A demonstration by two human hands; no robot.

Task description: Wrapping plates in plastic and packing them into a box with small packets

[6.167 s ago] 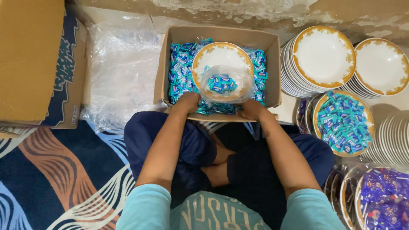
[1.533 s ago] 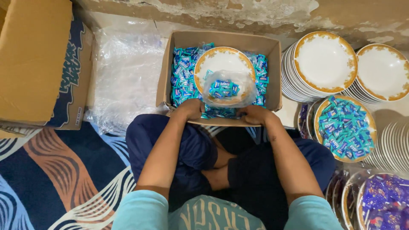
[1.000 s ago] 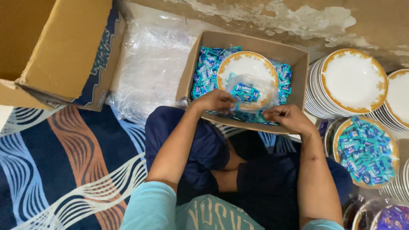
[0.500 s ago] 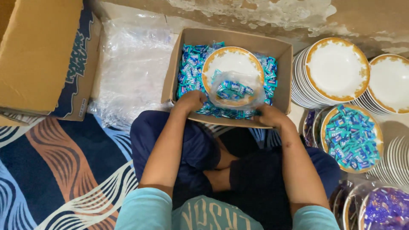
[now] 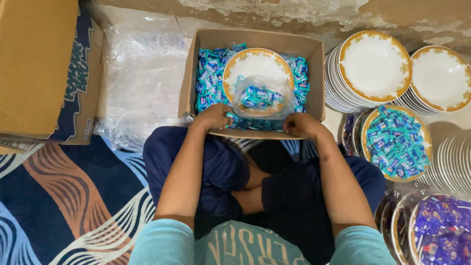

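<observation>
A white plate with a gold rim (image 5: 256,66) lies inside an open cardboard box (image 5: 260,38) on a bed of blue wrapped candies (image 5: 208,78). A clear plastic bag (image 5: 262,98) with a few blue candies in it rests on the plate's near part. My left hand (image 5: 212,117) grips the bag's near left edge at the box's front wall. My right hand (image 5: 300,125) grips its near right edge. Both hands hold the bag's mouth apart.
Stacks of gold-rimmed white plates (image 5: 375,66) stand right of the box. One plate holds blue candies (image 5: 395,142), another purple candies (image 5: 444,230). Crumpled clear plastic (image 5: 140,81) lies left of the box, beside a large flattened carton (image 5: 41,68). A patterned carpet (image 5: 73,206) covers the floor.
The view swung left and back. My hands stayed at the bag's edges over the plate; the bag still holds a few candies.
</observation>
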